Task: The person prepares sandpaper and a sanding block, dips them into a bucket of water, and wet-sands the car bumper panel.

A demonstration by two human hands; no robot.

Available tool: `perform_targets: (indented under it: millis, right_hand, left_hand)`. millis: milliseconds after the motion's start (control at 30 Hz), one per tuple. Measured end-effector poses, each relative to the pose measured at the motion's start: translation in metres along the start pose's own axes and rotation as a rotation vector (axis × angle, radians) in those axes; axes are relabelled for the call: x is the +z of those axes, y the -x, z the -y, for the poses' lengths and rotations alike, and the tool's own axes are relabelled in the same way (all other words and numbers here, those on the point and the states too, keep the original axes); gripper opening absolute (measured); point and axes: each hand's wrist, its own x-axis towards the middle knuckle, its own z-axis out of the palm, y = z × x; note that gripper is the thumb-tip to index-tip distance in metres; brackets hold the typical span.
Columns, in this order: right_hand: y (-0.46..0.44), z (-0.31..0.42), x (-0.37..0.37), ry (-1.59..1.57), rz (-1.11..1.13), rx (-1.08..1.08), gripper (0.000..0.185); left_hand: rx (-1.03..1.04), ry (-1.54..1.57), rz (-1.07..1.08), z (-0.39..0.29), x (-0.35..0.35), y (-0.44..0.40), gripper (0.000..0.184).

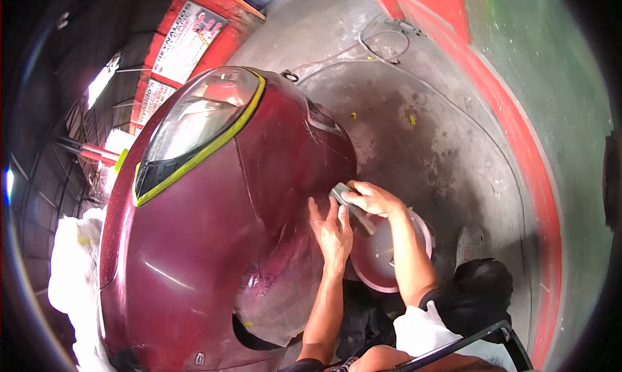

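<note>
A dark red car body [194, 242] fills the left and middle of the head view, with yellow-green tape [194, 164] around its window. My left hand [332, 234] is beside the lower body panel, its fingers spread and holding nothing. Just to its right, my right hand [372, 199] grips a small grey-green block [339, 192] between thumb and fingers. Below the right forearm sits a pink bucket [386, 289] of cloudy liquid, partly hidden by that arm. Whether the block touches the panel is hard to tell.
A hose [447, 98] curves over the stained concrete floor [389, 126]. Along the right runs a red-edged green wall [551, 80]. White covering [78, 262] lies at the far left, and red-framed signs [188, 41] stand behind the car. A shoe [470, 244] shows near the bucket.
</note>
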Motion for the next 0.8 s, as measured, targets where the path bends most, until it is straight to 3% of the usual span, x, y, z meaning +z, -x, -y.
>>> perform_targets:
  millis: [67,100,200,233,267,300,367,433,500,567,633,733,800]
  right_hand:
    - [0.002,-0.034,-0.016,0.341,0.071,0.091,0.050]
    - [0.004,-0.053,-0.018,0.441,0.127,0.125,0.049]
    - [0.010,-0.086,-0.012,0.561,0.322,0.321,0.046]
    - [0.018,-0.081,-0.005,0.613,0.362,0.433,0.042]
    - [0.016,-0.113,0.004,0.632,0.403,0.417,0.038]
    - [0.017,-0.158,0.019,0.623,0.361,0.445,0.039]
    - [0.020,-0.174,0.024,0.792,0.428,0.487,0.040]
    - [0.027,-0.207,0.036,0.810,0.508,0.519,0.042]
    - [0.033,-0.226,0.042,0.890,0.349,0.615,0.047]
    - [0.030,-0.210,0.036,0.905,0.401,0.667,0.049]
    - [0.026,-0.205,0.031,0.915,0.441,0.717,0.050]
    - [0.025,-0.193,0.022,0.735,0.488,0.689,0.051]
    - [0.027,-0.169,0.016,0.599,0.402,0.679,0.054]
  left_hand:
    - [-0.085,0.286,0.297,0.028,0.024,0.015,0.044]
    - [0.105,0.015,0.395,0.038,0.030,0.021,0.039]
    - [0.141,-0.130,0.606,0.045,0.022,0.001,0.036]
    - [0.219,-0.263,0.528,0.028,0.009,-0.021,0.036]
    - [0.426,-0.449,0.267,0.020,0.002,-0.037,0.043]
    - [0.472,-0.616,0.157,0.006,-0.010,-0.056,0.055]
    - [0.490,-0.831,0.005,0.002,-0.019,-0.092,0.072]
    - [0.506,-0.993,0.024,0.009,-0.015,-0.127,0.072]
    - [0.518,-1.091,0.046,0.018,0.005,-0.157,0.072]
    - [0.628,-1.180,0.124,0.020,0.026,-0.179,0.075]
    - [0.611,-1.224,0.137,0.020,0.045,-0.189,0.075]
    - [0.598,-1.296,0.160,0.019,0.062,-0.189,0.078]
    - [0.587,-1.293,0.166,0.022,0.069,-0.187,0.077]
